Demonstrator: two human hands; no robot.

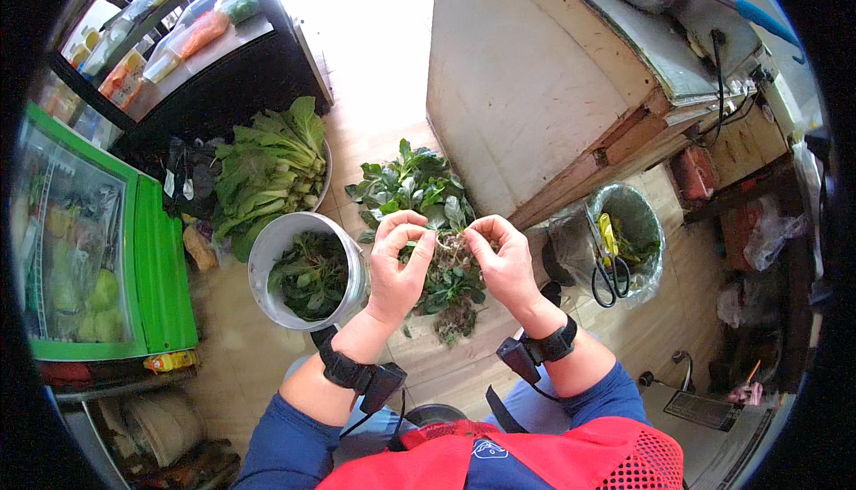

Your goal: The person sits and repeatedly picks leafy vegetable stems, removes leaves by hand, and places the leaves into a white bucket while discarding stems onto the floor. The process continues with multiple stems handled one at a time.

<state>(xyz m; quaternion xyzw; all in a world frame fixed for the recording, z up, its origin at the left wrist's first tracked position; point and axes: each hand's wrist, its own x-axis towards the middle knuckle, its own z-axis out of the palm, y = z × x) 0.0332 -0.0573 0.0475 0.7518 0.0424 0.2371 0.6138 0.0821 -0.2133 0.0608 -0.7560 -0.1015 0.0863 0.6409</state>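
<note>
Above a heap of leafy greens (408, 179) on the floor, my two hands meet at a small leafy sprig (456, 212) with thin roots. My right hand (503, 259) pinches the sprig near its base between thumb and fingers. Thumb and forefinger of my left hand (400, 262) close on its pale root end. Below and between the hands lie more greens with tangled roots (451, 286). Left of my left hand stands a white bucket (264, 289) holding loose green leaves (311, 279).
Large leafy vegetables (271, 169) fill a basin at the left. At the right, scissors (608, 283) hang on the rim of a plastic-lined bin (659, 242) beside a worn cabinet (535, 89). A green-framed glass-door cooler (160, 276) stands far left.
</note>
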